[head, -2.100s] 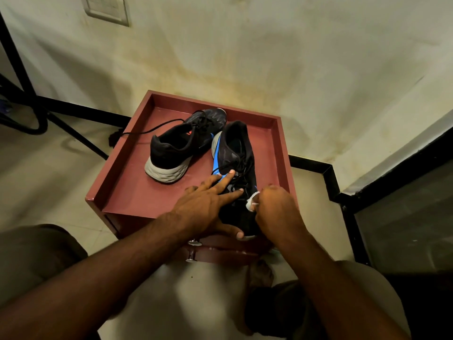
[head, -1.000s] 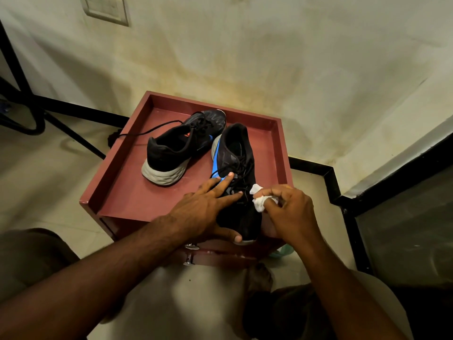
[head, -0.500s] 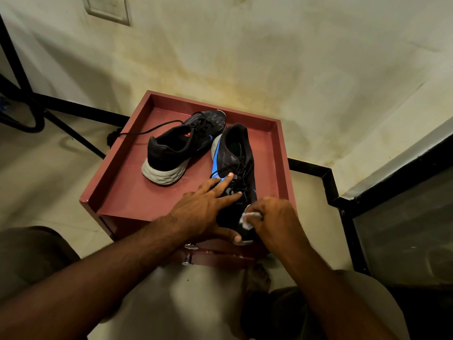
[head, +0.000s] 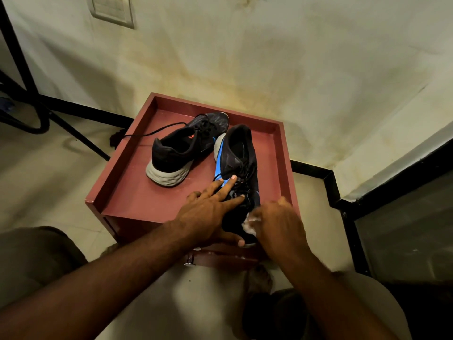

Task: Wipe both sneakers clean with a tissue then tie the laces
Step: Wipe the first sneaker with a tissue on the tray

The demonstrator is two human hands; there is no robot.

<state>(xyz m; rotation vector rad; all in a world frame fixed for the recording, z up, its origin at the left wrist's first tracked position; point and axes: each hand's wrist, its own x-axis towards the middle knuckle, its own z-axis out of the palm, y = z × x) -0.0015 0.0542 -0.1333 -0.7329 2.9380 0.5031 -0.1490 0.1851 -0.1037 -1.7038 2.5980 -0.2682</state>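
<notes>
Now the near sneaker [head: 241, 165], black with a blue side stripe and loose dark laces, lies toe toward the person on the reddish-brown tray-top stand [head: 157, 200], while the other sneaker [head: 181, 153] (grey-white heel sole facing the camera) sits just beside it with one lace trailing over the left rim. The left hand [head: 208, 212] presses flat with spread fingers on the near shoe's laces, as it did half a second ago. The right hand [head: 277, 224] grips a crumpled white tissue [head: 250, 223] against the toe, slightly farther up than before; motion blur hides its fingers and most of the tissue.
</notes>
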